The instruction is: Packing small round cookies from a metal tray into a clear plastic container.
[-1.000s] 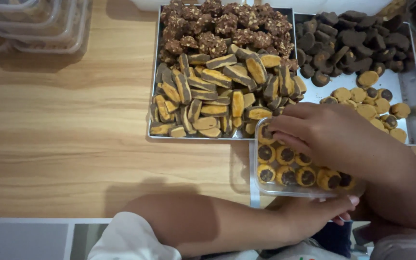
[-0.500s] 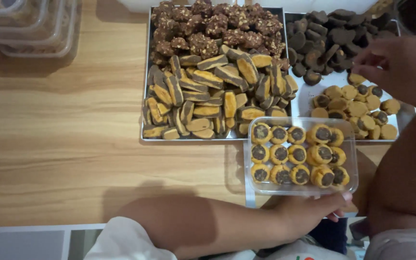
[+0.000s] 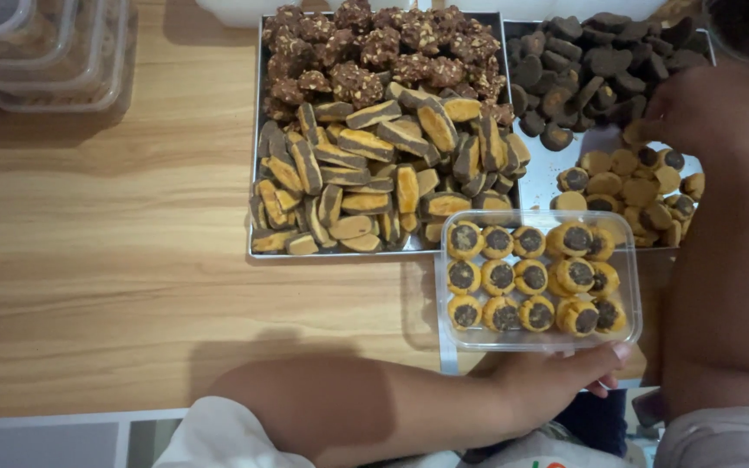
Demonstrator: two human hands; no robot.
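My left hand (image 3: 556,381) grips the near edge of a clear plastic container (image 3: 537,345) that lies on the wooden table. In it are rows of round yellow cookies with dark centres (image 3: 530,277). My right hand (image 3: 713,108) is at the far right over a metal tray (image 3: 548,169). Its fingers curl down onto the loose pile of the same round cookies (image 3: 626,182). Whether it holds one is hidden.
The same tray holds dark chocolate cookies (image 3: 582,61) at the back. A second tray to the left holds striped oblong cookies (image 3: 374,182) and chocolate nut clusters (image 3: 366,43). Several empty clear containers (image 3: 36,43) are stacked at the far left. Bare wooden table (image 3: 106,260) lies on the left.
My right hand has left the container and moved up and right to the round cookies in the tray. The container's rows are now uncovered. My left hand keeps its hold.
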